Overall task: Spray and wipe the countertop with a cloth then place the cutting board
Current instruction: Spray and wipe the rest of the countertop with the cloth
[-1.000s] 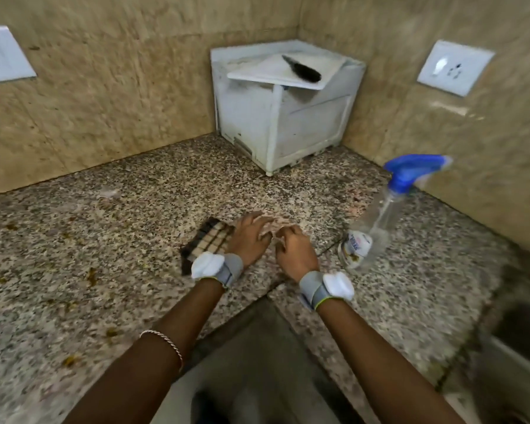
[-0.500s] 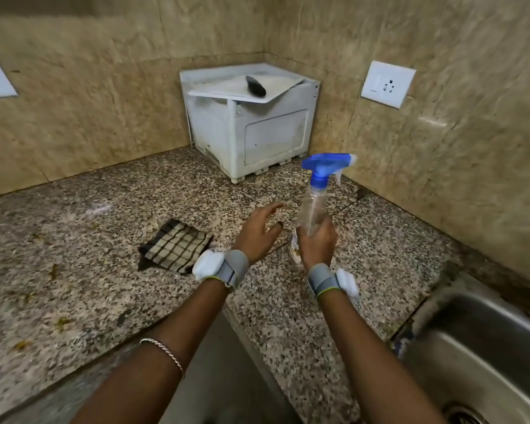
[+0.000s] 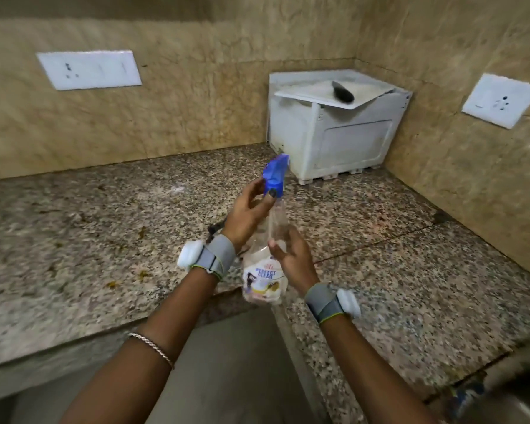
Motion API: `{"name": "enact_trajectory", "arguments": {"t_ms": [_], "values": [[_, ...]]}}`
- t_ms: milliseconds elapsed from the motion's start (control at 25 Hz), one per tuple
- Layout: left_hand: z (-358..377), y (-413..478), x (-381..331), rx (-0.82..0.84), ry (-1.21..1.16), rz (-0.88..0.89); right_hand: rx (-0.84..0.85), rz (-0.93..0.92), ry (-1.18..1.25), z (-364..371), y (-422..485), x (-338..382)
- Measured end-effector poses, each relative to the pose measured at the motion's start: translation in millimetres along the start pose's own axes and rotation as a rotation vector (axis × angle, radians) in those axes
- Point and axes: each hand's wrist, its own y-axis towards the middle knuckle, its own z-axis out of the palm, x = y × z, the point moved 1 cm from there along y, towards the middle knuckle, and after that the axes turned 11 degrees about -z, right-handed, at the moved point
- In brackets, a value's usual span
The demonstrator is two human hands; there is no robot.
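Note:
A clear spray bottle (image 3: 265, 270) with a blue trigger head (image 3: 275, 174) is held up over the speckled granite countertop (image 3: 104, 228). My left hand (image 3: 247, 214) grips the bottle's neck just under the blue head, thumb against it. My right hand (image 3: 292, 258) holds the bottle's body from the right, thumb on its front. Only a dark corner of the checked cloth (image 3: 214, 230) shows behind my left wrist. The white cutting board (image 3: 306, 94) lies on top of a white box (image 3: 343, 145) in the far corner, with a black object (image 3: 342, 93) on it.
Brown crumbs and stains (image 3: 141, 232) dot the left part of the counter. Wall switch plates sit at the left (image 3: 89, 69) and right (image 3: 502, 99). A sink edge (image 3: 508, 405) shows at the lower right. The counter's front edge (image 3: 74, 341) runs below my arms.
My right hand picked the bottle up off the counter and brought it toward me. My left hand left the cloth and took hold of the bottle's neck. The view swung left.

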Motion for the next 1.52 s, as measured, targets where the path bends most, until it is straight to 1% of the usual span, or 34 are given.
{"name": "enact_trajectory", "arguments": {"t_ms": [160,240,280,320,360,400,440,520,560,640,760,960,1080,1200,1360,1520], "values": [[-73,-23,21,-0.138,-0.035,-0.045,0.318,0.008,0.159,73,-8,10],[-111,-41,29,-0.279,-0.03,-0.066,0.446,0.042,0.209,111,-13,12],[-127,-50,36,-0.351,-0.015,-0.072,0.473,0.093,0.242,126,-16,15],[-138,-59,42,-0.413,0.004,-0.088,0.473,0.154,0.259,138,-17,17],[-148,-69,49,-0.456,0.015,-0.107,0.446,0.187,0.2,148,-18,17],[-156,-75,59,-0.48,0.027,-0.134,0.409,0.173,0.052,154,-16,14],[-158,-81,70,-0.487,0.049,-0.156,0.397,0.132,-0.158,156,-15,8],[-165,-94,87,-0.498,0.123,-0.192,0.442,0.069,-0.549,163,-17,-5],[-164,-99,93,-0.5,0.14,-0.221,0.474,0.068,-0.669,165,-20,-14],[-162,-108,107,-0.512,0.151,-0.306,0.522,0.092,-0.811,175,-28,-30],[-155,-120,128,-0.54,0.184,-0.404,0.572,0.117,-0.962,183,-41,-54],[-151,-126,151,-0.52,0.292,-0.513,0.576,0.103,-1.039,185,-45,-66],[-155,-128,160,-0.555,0.292,-0.55,0.574,0.11,-1.04,186,-45,-66],[-163,-130,162,-0.615,0.228,-0.548,0.577,0.108,-1.044,185,-46,-68],[-172,-136,156,-0.662,0.219,-0.537,0.589,0.113,-1.069,186,-47,-63],[-181,-141,157,-0.703,0.202,-0.532,0.59,0.21,-1.064,194,-40,-52]]}}
